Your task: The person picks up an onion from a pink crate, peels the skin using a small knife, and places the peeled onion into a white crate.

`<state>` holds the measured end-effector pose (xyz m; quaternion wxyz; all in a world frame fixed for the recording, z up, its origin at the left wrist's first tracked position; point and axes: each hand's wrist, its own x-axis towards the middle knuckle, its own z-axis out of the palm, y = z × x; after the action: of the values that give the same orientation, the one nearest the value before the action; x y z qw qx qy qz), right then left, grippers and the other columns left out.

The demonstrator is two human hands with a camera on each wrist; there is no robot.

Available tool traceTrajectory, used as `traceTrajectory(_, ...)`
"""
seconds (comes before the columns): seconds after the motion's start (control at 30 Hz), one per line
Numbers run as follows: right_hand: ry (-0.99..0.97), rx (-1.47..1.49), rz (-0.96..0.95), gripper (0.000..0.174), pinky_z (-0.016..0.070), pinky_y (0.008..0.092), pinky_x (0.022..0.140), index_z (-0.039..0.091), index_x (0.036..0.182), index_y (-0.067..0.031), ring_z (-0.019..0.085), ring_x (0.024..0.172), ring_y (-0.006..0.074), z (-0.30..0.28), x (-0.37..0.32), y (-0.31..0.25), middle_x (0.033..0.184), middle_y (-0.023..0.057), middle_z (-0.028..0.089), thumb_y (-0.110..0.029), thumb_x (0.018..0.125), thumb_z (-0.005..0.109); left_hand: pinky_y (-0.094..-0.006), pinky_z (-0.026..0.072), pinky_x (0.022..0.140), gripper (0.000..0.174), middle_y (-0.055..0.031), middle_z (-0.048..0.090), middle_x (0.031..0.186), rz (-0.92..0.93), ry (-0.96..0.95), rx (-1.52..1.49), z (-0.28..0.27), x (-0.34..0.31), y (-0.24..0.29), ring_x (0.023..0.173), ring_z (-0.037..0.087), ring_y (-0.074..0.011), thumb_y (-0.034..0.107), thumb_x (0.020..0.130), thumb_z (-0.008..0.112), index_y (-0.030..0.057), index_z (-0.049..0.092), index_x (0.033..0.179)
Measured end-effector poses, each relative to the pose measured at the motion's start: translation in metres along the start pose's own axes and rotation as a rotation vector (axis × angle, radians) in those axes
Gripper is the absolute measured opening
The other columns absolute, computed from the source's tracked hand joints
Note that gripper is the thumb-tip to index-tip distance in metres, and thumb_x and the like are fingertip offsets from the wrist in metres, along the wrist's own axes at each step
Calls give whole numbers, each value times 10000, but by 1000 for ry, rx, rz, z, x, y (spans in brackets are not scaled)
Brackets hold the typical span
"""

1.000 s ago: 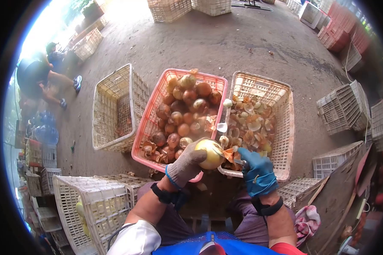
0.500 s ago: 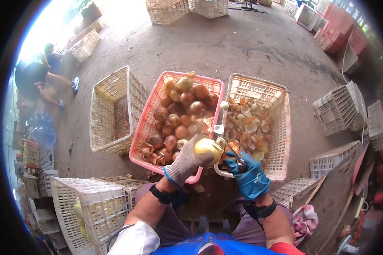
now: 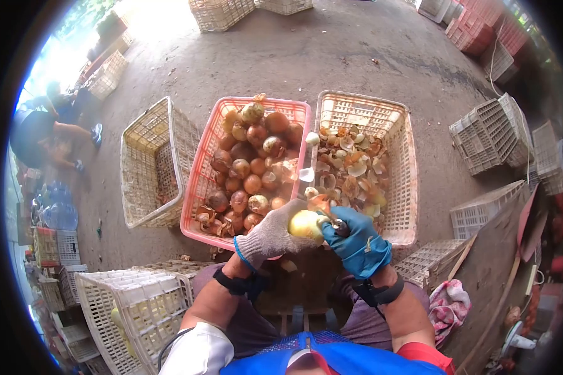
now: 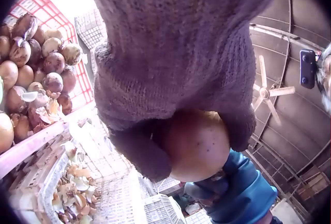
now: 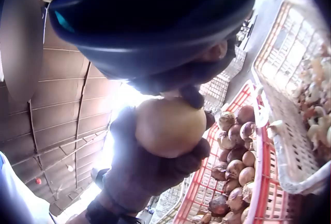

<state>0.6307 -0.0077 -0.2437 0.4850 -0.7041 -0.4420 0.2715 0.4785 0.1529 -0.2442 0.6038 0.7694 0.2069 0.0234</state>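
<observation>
In the head view my left hand (image 3: 270, 232), in a grey knit glove, grips a pale, partly peeled onion (image 3: 304, 225). My right hand (image 3: 360, 245), in a blue rubber glove, presses up against the onion's right side. Its curled fingers hold a small knife (image 3: 340, 227), of which the dark handle end shows; the blade is hidden. Orange skin (image 3: 319, 203) sits just beyond the fingers. The left wrist view shows gloved fingers around the smooth onion (image 4: 199, 146). Under the right glove, the onion (image 5: 170, 127) appears again in the right wrist view.
Ahead to the left stands a pink crate (image 3: 192, 206) of unpeeled onions. Right of it, a whitish crate (image 3: 406, 187) holds peelings. Another whitish crate (image 3: 128, 181) stands further left, and a crate (image 3: 137, 281) with pale onions is by my left leg. People sit at far left.
The right hand drew back from the onion with the knife, then came in against it again. The onion stays in the left hand. The head view has shifted slightly, moving the crates left.
</observation>
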Motion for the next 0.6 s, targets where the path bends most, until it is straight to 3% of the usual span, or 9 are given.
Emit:
traceTrajectory(0.07, 5, 75, 102, 201, 540, 323, 761, 725, 1126, -7, 679, 856, 178, -3, -1, -3, 967, 120, 723, -109, 953, 737, -349, 530, 951, 701, -126, 675, 1183, 13, -17, -6, 0, 1, 0, 1088, 655, -197, 259, 757, 919, 33, 581, 1328)
traceTrajectory(0.17, 28, 177, 243, 161, 556, 302, 795, 738, 1104, -15, 688, 872, 159, -6, -3, -5, 997, 81, 738, -113, 977, 716, -349, 521, 985, 730, -127, 654, 1244, 54, -35, -16, 1, 3, 2, 1125, 642, -197, 253, 754, 920, 39, 571, 1358)
traceTrajectory(0.27, 99, 360, 323, 164, 539, 273, 708, 732, 1100, -23, 649, 816, 83, -2, -4, -7, 905, 35, 722, -139, 990, 694, -349, 518, 1000, 745, -122, 646, 1266, 105, -27, -11, 3, 5, 4, 1140, 638, -196, 251, 756, 919, 46, 564, 1377)
traceTrajectory(0.6, 146, 501, 423, 151, 541, 253, 717, 745, 1093, -36, 650, 814, 74, -11, -3, -2, 937, 5, 729, -128, 977, 715, -345, 501, 1037, 855, -94, 633, 1324, 126, -86, -100, 0, 6, 8, 1190, 611, -181, 233, 722, 944, 40, 525, 1441)
